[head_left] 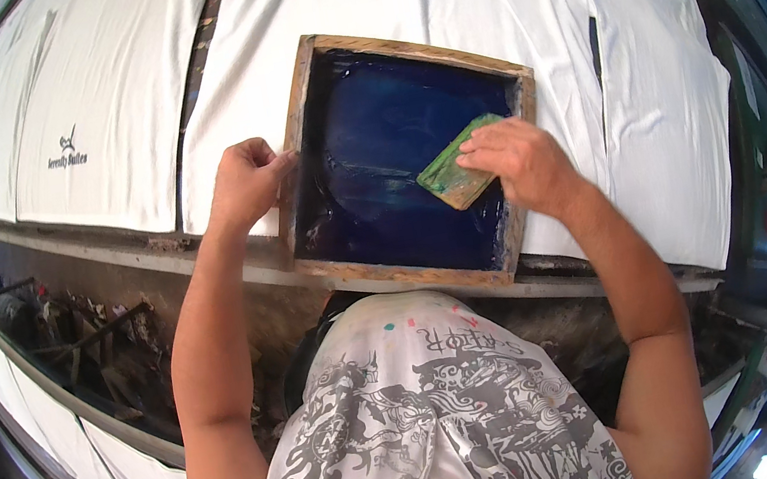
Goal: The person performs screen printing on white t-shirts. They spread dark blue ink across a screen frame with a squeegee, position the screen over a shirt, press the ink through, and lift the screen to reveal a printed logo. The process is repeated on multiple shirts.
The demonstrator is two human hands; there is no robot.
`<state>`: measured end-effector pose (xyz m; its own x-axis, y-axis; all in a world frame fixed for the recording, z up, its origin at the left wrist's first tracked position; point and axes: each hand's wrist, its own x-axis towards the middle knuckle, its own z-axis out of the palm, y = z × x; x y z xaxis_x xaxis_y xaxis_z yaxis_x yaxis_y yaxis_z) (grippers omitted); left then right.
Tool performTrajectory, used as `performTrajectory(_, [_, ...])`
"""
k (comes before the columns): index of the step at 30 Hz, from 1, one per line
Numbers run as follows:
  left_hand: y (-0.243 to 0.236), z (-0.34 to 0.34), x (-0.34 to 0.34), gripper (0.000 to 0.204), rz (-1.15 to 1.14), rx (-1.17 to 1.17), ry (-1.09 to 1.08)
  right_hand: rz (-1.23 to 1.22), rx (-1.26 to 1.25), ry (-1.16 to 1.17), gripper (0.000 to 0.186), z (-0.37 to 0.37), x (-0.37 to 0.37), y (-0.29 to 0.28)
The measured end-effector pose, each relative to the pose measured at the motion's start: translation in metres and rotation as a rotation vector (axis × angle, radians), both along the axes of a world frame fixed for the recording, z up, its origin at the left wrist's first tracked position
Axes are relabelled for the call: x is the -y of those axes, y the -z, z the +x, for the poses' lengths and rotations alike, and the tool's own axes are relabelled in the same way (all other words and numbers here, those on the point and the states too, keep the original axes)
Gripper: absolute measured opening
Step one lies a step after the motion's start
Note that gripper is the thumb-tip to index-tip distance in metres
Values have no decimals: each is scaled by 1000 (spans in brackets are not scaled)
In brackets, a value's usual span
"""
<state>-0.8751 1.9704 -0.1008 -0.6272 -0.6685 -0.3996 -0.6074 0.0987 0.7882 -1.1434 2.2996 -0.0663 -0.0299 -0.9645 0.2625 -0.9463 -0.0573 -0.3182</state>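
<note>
A wooden screen printing frame lies on white cloth, its dark blue mesh smeared with wet-looking ink. My left hand is closed at the frame's left side, thumb on the wooden edge; the curled fingers are partly hidden. In my right hand is a squeegee with a green-stained, worn wooden body, gripped by its right part. It is tilted over the right half of the mesh. Whether its lower edge touches the mesh, I cannot tell.
White cloths are spread along the long table, some with a small dark printed logo. The table's front edge runs just before my body. At the lower left, past a dark gap with clutter, another row of white cloth lies on a second table.
</note>
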Motion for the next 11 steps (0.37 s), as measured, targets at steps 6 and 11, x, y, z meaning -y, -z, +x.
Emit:
performTrajectory(6, [-6,-3,1,40,51,-21,63,-14,-42,260,35,87,-23,7])
performTrajectory(11, [0,-3,9,41,86,-71,130,14,18,325,39,124,-29,11])
